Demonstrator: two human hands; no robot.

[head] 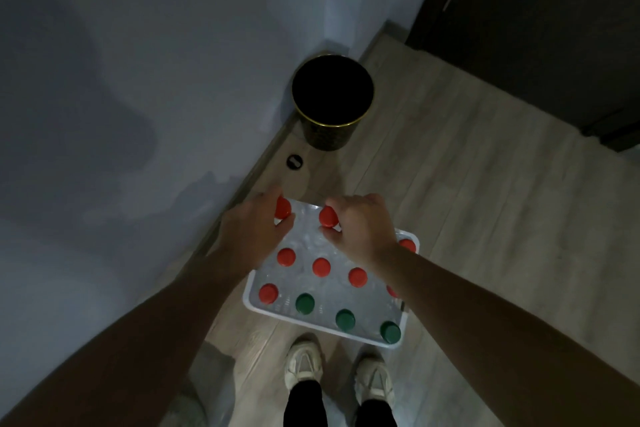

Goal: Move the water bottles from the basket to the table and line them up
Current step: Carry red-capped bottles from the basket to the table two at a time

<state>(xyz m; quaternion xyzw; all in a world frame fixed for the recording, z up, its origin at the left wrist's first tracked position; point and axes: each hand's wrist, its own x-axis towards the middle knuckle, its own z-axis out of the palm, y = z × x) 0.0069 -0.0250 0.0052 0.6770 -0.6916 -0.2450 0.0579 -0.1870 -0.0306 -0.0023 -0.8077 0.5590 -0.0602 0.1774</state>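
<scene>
Ideally, with the left hand [254, 230] clasping one red-capped bottle [283, 207] and the right hand [363, 229] the neighbouring bottle [328, 216] in the far row of the basket [246, 300] on the floor [485, 218], lift both straight up (gripping necks, not caps).

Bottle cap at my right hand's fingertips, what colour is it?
Red. The bottle cap shows best in the head view.
</scene>
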